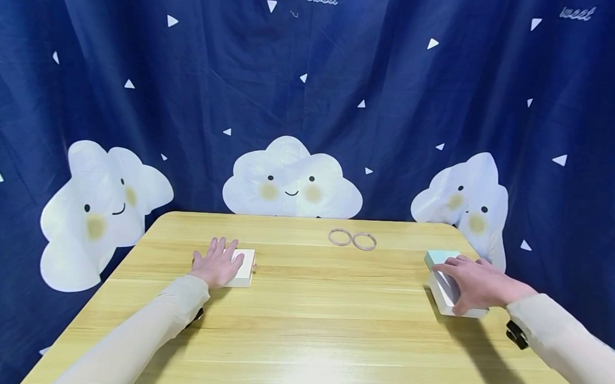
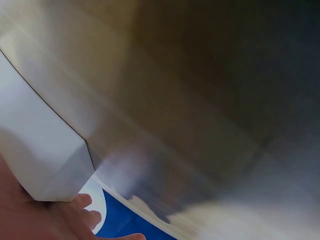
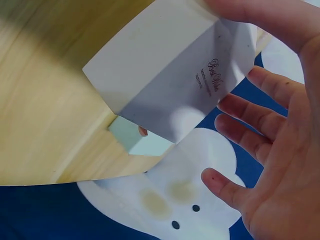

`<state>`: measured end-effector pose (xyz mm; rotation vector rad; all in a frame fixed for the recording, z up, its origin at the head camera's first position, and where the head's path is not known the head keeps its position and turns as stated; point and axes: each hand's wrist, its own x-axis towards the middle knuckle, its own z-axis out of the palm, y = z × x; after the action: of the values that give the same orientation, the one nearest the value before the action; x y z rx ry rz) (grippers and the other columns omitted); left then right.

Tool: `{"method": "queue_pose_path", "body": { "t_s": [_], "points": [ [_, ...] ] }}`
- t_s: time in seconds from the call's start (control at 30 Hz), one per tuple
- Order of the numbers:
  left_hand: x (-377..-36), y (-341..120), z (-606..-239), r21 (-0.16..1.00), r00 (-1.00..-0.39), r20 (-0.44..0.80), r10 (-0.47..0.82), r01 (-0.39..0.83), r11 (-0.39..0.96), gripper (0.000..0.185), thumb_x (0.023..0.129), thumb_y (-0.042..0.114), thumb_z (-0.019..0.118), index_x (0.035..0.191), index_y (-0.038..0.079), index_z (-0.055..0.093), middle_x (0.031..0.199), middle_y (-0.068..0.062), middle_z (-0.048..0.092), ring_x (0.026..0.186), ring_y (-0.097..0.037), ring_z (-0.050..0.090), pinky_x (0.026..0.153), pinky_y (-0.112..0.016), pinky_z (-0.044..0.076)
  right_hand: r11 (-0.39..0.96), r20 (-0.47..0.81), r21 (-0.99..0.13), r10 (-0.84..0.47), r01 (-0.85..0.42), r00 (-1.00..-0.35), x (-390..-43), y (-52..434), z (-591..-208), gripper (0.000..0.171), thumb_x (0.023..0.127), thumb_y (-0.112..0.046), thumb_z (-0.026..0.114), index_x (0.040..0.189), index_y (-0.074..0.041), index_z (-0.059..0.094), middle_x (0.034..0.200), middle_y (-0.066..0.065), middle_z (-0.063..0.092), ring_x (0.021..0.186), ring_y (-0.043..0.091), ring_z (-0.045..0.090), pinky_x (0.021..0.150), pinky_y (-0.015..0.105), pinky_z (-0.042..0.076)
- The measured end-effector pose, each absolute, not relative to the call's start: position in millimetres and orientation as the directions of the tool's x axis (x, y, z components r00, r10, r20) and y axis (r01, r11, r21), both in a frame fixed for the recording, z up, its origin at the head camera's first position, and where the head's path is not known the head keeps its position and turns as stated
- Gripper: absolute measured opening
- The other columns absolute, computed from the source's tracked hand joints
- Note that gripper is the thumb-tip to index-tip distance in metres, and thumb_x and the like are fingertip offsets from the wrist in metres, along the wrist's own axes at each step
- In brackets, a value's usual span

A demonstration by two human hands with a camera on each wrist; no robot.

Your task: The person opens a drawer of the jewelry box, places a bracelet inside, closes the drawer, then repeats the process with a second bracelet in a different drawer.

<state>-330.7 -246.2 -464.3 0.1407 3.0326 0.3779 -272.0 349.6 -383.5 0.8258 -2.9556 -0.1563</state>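
On the left of the table, my left hand (image 1: 218, 265) lies over a white box (image 1: 245, 268), its fingers spread and extended. A small pinkish bit shows at that box's right side. The left wrist view has part of the white box (image 2: 40, 130) with the palm against it. To the right, my right hand (image 1: 476, 284) grips another white box (image 1: 443, 292), thumb on the near side and fingers across the far side. Small print reading "Best Wishes" shows on this box (image 3: 170, 80) in the right wrist view. A mint-green box (image 1: 441, 255) sits just beyond it.
Two thin pinkish rings (image 1: 340, 237) lie side by side toward the back of the wooden table (image 1: 302, 306). A dark blue curtain (image 1: 313, 60) with smiling clouds hangs behind the table's far edge.
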Motion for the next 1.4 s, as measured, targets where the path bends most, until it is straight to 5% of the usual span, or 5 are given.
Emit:
{"method": "queue_pose_path", "body": {
  "t_s": [0.87,1.4],
  "points": [
    [-329.5,-245.5,-465.2,0.246,-0.992,-0.073,0.101,0.08,0.966,0.073,0.104,0.058,0.019,0.162,0.013,0.02,0.166,-0.026,0.012,0.154,-0.047,0.002,0.106,-0.084,0.002,0.783,0.015,0.154,-0.612,-0.603,-0.791,-289.6,287.6,-354.0,0.083,0.053,-0.04,0.092,0.129,-0.022,0.064,0.102,-0.01,0.061,0.089,0.009,0.051,0.074,0.041,0.044],
    [-326.3,-243.8,-461.0,0.234,-0.993,-0.06,0.1,0.084,0.969,0.071,0.105,0.055,0.02,0.162,0.012,0.022,0.166,-0.026,0.014,0.153,-0.047,0.005,0.107,-0.084,0.004,0.783,-0.043,0.148,-0.606,-0.604,-0.795,-304.0,252.8,-347.6,0.083,0.057,-0.044,0.091,0.133,-0.024,0.063,0.11,-0.006,0.062,0.094,0.011,0.051,0.081,0.043,0.044]
  ]
}}
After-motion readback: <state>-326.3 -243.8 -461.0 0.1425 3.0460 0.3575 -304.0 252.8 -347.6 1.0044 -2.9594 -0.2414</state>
